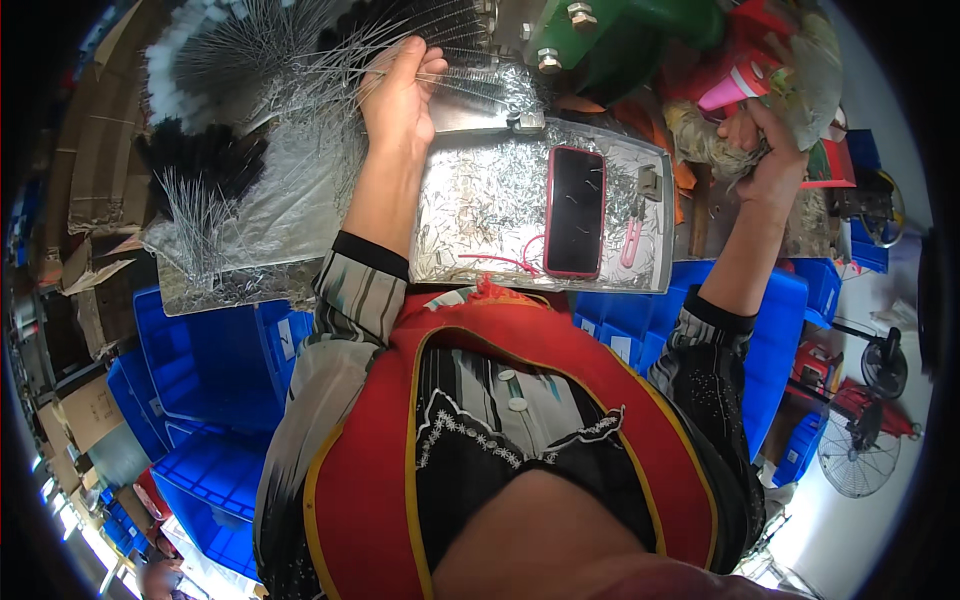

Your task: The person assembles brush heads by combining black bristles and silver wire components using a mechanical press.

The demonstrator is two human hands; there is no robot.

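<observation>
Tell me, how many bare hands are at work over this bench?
2. The left hand is at the top, left of centre, holding thin wires; the right hand is at upper right, touching a pale bundle. Others may be hidden.

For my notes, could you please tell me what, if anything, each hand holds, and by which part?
The left hand pinches thin wire brushes by their bare stems; for the right hand, I cannot tell.
</observation>
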